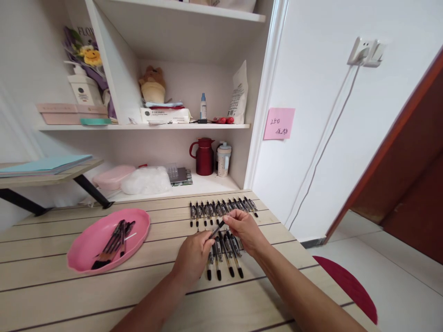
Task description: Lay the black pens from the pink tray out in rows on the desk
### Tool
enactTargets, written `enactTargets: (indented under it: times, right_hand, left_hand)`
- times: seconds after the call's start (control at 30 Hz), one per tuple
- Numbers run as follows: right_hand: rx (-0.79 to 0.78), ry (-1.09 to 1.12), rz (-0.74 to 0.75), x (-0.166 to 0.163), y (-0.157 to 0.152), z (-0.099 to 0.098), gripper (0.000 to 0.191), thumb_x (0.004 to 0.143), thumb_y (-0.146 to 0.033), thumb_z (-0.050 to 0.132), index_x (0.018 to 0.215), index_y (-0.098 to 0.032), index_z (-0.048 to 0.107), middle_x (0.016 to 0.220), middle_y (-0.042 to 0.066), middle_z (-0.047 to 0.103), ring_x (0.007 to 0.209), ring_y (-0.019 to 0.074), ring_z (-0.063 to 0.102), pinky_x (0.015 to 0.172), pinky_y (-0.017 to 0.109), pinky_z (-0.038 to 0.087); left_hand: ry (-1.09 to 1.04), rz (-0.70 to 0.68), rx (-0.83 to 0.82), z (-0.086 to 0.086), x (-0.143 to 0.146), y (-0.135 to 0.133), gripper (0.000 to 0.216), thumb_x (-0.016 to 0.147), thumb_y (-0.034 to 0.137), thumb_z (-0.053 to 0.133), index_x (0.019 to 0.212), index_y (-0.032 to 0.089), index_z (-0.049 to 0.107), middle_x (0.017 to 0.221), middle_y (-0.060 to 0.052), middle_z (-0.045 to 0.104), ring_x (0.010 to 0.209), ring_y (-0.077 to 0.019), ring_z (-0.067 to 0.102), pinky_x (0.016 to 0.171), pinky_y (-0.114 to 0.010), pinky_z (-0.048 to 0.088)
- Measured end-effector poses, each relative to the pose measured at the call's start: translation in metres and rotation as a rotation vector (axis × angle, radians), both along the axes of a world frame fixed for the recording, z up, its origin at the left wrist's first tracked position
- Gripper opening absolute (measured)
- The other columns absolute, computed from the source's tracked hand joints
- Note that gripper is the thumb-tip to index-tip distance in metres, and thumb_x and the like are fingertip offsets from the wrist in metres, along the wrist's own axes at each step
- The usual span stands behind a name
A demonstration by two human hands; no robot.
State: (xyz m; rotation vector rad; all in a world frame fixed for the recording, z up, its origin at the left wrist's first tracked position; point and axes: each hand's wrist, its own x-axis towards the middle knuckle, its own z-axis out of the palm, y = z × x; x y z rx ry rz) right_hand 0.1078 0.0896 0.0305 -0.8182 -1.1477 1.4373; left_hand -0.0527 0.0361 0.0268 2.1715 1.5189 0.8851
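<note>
Between my two hands a slim black pen (217, 228) is held at a slant above the table. My left hand (194, 256) is closed round its lower end. The thumb and fingertips of my right hand (245, 231) pinch its upper end. Below them lies a near row of gel pens (218, 258) with black ends, partly covered by my hands. Behind that, a longer row of similar black pens (207, 211) is laid side by side on the slatted wooden table (166, 304).
A pink dish (78, 249) holding several brushes and pens (116, 240) stands at the left. Behind the table, the shelf carries a red jug (204, 157), a pale tumbler (224, 160) and a white plastic bag (147, 180). A low wooden stand (58, 175) is at the far left.
</note>
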Motion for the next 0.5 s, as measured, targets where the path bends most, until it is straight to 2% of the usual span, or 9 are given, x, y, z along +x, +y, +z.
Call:
enactTargets:
  times: [0.13,0.3,0.5]
  right_hand:
    - [-0.021,0.021,0.100,0.0007,-0.0006,-0.0006,0.027,0.059,-0.031,0.070,0.080,-0.018,0.059,0.060,-0.005,0.051,0.043,0.0029,0.036,0.038,0.017,0.022]
    - [0.000,0.038,0.007,-0.0002,0.0004,-0.0040,0.023,0.056,-0.030,0.072,0.062,-0.016,0.054,0.045,-0.008,0.041,0.038,0.0026,0.029,0.036,0.018,0.017]
    - [-0.007,0.043,0.048,0.0012,-0.0014,-0.0025,0.026,0.058,-0.032,0.070,0.077,-0.017,0.060,0.053,-0.006,0.045,0.042,0.0034,0.033,0.038,0.017,0.019]
  left_hand:
    - [-0.007,0.022,0.001,-0.0012,-0.0009,0.0013,0.026,0.083,0.027,0.032,0.074,0.019,0.055,0.061,0.001,0.054,0.057,-0.0123,0.047,0.053,-0.021,0.030]
    - [0.018,-0.004,0.030,0.0008,-0.0010,0.0006,0.025,0.082,0.026,0.032,0.072,0.019,0.055,0.065,0.000,0.055,0.060,-0.0127,0.047,0.055,-0.021,0.030]
    - [0.017,0.024,0.010,0.0011,-0.0001,-0.0005,0.026,0.082,0.026,0.033,0.071,0.019,0.055,0.063,0.001,0.054,0.058,-0.0127,0.046,0.054,-0.021,0.030]
